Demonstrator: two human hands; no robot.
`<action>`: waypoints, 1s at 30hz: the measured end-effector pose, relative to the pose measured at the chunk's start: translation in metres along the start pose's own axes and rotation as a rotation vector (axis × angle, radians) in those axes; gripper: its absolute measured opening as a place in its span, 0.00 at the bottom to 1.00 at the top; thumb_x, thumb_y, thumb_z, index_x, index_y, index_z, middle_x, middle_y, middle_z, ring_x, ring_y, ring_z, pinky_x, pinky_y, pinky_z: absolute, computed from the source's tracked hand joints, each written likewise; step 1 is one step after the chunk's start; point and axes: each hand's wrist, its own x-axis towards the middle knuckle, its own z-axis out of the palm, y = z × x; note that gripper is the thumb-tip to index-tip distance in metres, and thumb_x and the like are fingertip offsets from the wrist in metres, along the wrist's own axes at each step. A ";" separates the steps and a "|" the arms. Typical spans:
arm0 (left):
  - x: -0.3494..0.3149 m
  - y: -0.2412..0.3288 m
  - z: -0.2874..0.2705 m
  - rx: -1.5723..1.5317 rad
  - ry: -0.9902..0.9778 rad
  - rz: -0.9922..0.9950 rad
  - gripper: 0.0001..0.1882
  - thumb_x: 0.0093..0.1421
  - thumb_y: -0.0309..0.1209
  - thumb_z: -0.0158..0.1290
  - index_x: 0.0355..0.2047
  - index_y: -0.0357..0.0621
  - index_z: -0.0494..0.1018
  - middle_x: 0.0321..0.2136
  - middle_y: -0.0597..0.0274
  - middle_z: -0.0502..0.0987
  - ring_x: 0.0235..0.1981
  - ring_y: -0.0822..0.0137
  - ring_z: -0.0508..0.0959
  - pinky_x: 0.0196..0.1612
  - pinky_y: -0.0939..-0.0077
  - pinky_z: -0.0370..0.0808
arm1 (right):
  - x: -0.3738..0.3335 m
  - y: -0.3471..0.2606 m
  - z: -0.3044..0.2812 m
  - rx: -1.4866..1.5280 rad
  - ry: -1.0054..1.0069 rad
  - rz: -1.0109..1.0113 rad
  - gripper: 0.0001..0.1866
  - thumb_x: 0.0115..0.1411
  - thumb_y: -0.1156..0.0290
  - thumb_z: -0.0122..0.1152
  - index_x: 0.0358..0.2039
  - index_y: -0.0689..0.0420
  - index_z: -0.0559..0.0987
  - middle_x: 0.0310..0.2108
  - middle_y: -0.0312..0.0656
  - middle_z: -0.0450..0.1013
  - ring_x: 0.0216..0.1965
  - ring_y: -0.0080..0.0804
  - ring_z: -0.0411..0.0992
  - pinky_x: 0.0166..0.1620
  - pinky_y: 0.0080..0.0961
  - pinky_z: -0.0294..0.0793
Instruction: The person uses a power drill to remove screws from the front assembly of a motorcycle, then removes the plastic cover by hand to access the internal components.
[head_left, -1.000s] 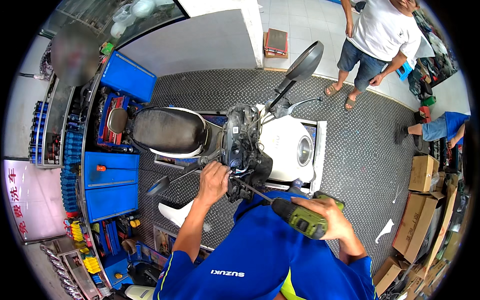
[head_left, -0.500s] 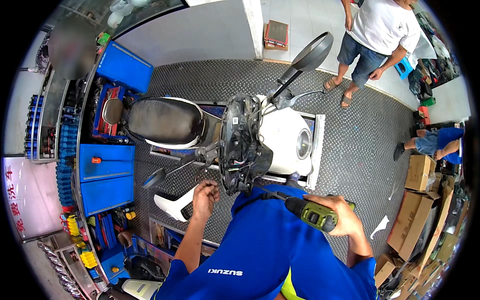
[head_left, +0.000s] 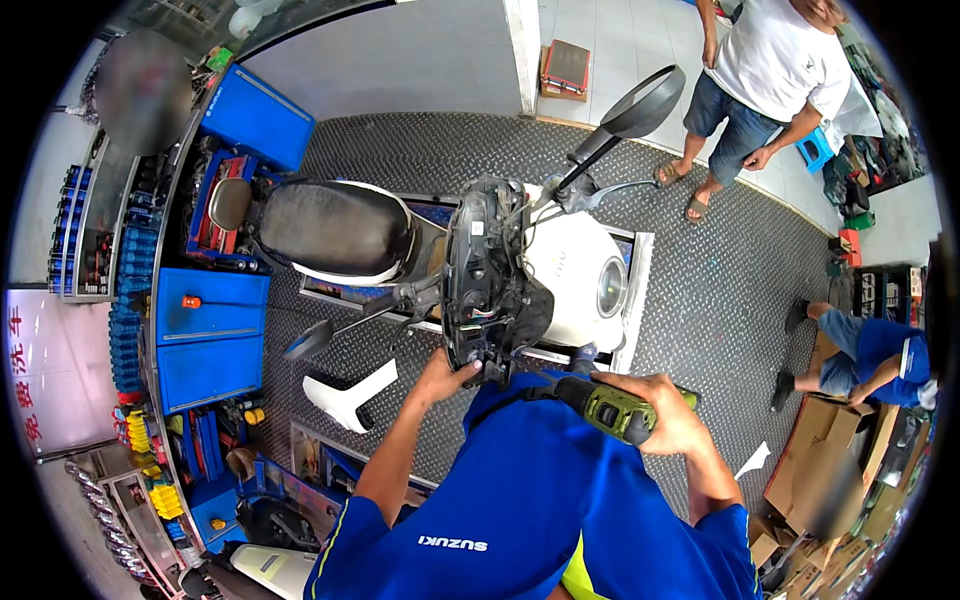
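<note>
A scooter stands side-on before me, its white front body and dark seat in view. At its front end, the black inner housing is exposed, with wires and connectors on it. My left hand is at the near lower edge of this housing, thumb toward it and fingers bent. What the fingertips hold, if anything, is hidden. In my right hand is a green and black cordless drill, pointing left toward the housing, close to my blue shirt. Its tip is hidden.
A white body panel lies on the ribbed metal floor, left of my left arm. Mirrors jut from the scooter. Blue tool cabinets line the left side; cardboard boxes stand at right. One person stands far right, another is nearer.
My left hand has moved up and right to the housing's lower edge. The drill has shifted slightly left, its long bit now out of sight. The person in blue shows more fully.
</note>
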 end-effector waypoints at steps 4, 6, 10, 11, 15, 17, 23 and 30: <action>-0.014 0.024 0.000 -0.134 -0.074 -0.040 0.22 0.65 0.40 0.66 0.52 0.36 0.79 0.44 0.53 0.85 0.47 0.61 0.82 0.54 0.62 0.78 | -0.008 0.001 -0.012 0.074 0.058 -0.011 0.38 0.47 0.75 0.74 0.62 0.62 0.77 0.44 0.53 0.84 0.44 0.48 0.86 0.51 0.36 0.84; -0.016 0.027 0.007 -0.135 -0.034 -0.015 0.23 0.64 0.43 0.67 0.49 0.35 0.79 0.40 0.58 0.84 0.43 0.68 0.80 0.48 0.66 0.79 | -0.015 -0.003 -0.019 0.090 0.088 0.036 0.38 0.46 0.75 0.76 0.61 0.62 0.78 0.42 0.52 0.85 0.42 0.45 0.86 0.49 0.34 0.84; -0.023 0.053 0.018 -0.109 0.030 -0.090 0.24 0.64 0.43 0.68 0.47 0.34 0.79 0.40 0.56 0.84 0.44 0.67 0.81 0.48 0.65 0.79 | -0.024 -0.009 -0.028 0.070 0.116 0.083 0.38 0.45 0.75 0.79 0.60 0.63 0.79 0.40 0.50 0.86 0.40 0.42 0.87 0.47 0.33 0.85; -0.027 0.072 0.018 -0.108 0.035 -0.178 0.24 0.64 0.43 0.69 0.47 0.33 0.79 0.40 0.55 0.84 0.44 0.67 0.81 0.48 0.65 0.79 | -0.026 -0.012 -0.031 0.047 0.113 0.092 0.38 0.46 0.76 0.79 0.60 0.63 0.79 0.40 0.50 0.86 0.40 0.41 0.87 0.46 0.33 0.85; -0.030 0.083 0.020 -0.126 0.058 -0.220 0.27 0.63 0.42 0.69 0.49 0.29 0.76 0.42 0.50 0.83 0.45 0.64 0.82 0.49 0.65 0.80 | -0.022 -0.028 -0.036 0.064 0.046 0.106 0.38 0.47 0.74 0.77 0.62 0.63 0.77 0.42 0.51 0.85 0.42 0.44 0.86 0.49 0.34 0.85; -0.025 0.063 0.024 -0.156 0.027 -0.196 0.25 0.64 0.41 0.68 0.48 0.29 0.76 0.42 0.51 0.84 0.44 0.64 0.82 0.48 0.65 0.80 | -0.020 -0.033 -0.034 0.061 0.032 0.116 0.38 0.48 0.75 0.73 0.63 0.63 0.76 0.45 0.53 0.84 0.44 0.45 0.86 0.51 0.33 0.84; -0.021 0.051 0.029 -0.168 0.103 -0.060 0.17 0.65 0.37 0.67 0.42 0.33 0.82 0.37 0.56 0.86 0.39 0.67 0.82 0.47 0.66 0.79 | -0.018 -0.035 -0.023 0.061 0.046 0.147 0.40 0.46 0.79 0.69 0.64 0.64 0.75 0.48 0.58 0.83 0.48 0.48 0.85 0.54 0.34 0.82; -0.022 0.057 0.025 -0.157 0.098 -0.084 0.15 0.65 0.36 0.66 0.42 0.34 0.82 0.36 0.57 0.86 0.37 0.67 0.82 0.44 0.66 0.79 | -0.013 -0.030 -0.016 0.090 0.060 0.160 0.39 0.46 0.80 0.69 0.64 0.64 0.76 0.44 0.55 0.84 0.45 0.45 0.86 0.52 0.33 0.82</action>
